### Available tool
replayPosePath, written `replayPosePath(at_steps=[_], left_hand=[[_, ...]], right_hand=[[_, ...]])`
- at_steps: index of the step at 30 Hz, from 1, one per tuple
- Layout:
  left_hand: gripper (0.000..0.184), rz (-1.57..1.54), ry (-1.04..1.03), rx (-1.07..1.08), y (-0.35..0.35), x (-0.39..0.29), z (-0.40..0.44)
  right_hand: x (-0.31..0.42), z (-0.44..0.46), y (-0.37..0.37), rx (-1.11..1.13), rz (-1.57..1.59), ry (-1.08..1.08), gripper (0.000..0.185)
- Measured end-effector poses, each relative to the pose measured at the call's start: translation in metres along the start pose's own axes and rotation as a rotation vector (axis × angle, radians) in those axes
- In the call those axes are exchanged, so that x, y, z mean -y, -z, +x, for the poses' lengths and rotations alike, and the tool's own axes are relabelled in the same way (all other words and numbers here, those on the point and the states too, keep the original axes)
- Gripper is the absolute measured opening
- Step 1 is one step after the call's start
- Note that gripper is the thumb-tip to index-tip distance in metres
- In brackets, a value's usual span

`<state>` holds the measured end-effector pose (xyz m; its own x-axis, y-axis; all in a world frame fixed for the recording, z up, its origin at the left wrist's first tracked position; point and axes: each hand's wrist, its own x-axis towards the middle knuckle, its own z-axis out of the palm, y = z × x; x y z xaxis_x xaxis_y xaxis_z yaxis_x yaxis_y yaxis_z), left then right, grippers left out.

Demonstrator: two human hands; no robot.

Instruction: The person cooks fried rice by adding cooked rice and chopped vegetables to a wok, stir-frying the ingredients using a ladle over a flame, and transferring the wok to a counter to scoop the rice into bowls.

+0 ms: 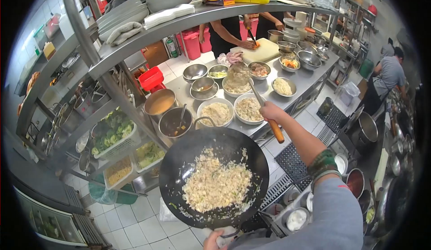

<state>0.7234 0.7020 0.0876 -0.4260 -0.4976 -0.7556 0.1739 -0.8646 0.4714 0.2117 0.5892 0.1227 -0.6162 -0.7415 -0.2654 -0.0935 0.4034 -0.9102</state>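
My right hand (270, 111) is closed round the shaft of a long metal ladle (257, 93) with a wooden handle end. The ladle's head is over a bowl of fried rice (237, 89) on the steel counter. At the bottom edge, my left hand (215, 239) grips the near handle of a big black wok (173, 160), with a pale cloth (226, 232) at the grip. Fried rice (217, 182) lies spread across the middle of the wok. Two more rice-filled bowls, a left one (216, 112) and a right one (249, 108), stand just beyond the wok.
A steel counter (314, 81) carries several metal bowls and a sauce pot (160, 103). Across it, a person's hand (247, 45) works at a cutting board (265, 50). An overhead shelf (215, 14) spans above. Another person (388, 77) bends at the right. Broccoli (112, 133) fills a basket at left.
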Motion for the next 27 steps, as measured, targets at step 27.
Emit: replayPosePath(at_steps=[27], left_hand=[[0.03, 0.967, -0.733, -0.145, 0.07, 0.015, -0.112]], right_hand=[[0.026, -0.195, 0.01, -0.082, -0.589, 0.296, 0.029]])
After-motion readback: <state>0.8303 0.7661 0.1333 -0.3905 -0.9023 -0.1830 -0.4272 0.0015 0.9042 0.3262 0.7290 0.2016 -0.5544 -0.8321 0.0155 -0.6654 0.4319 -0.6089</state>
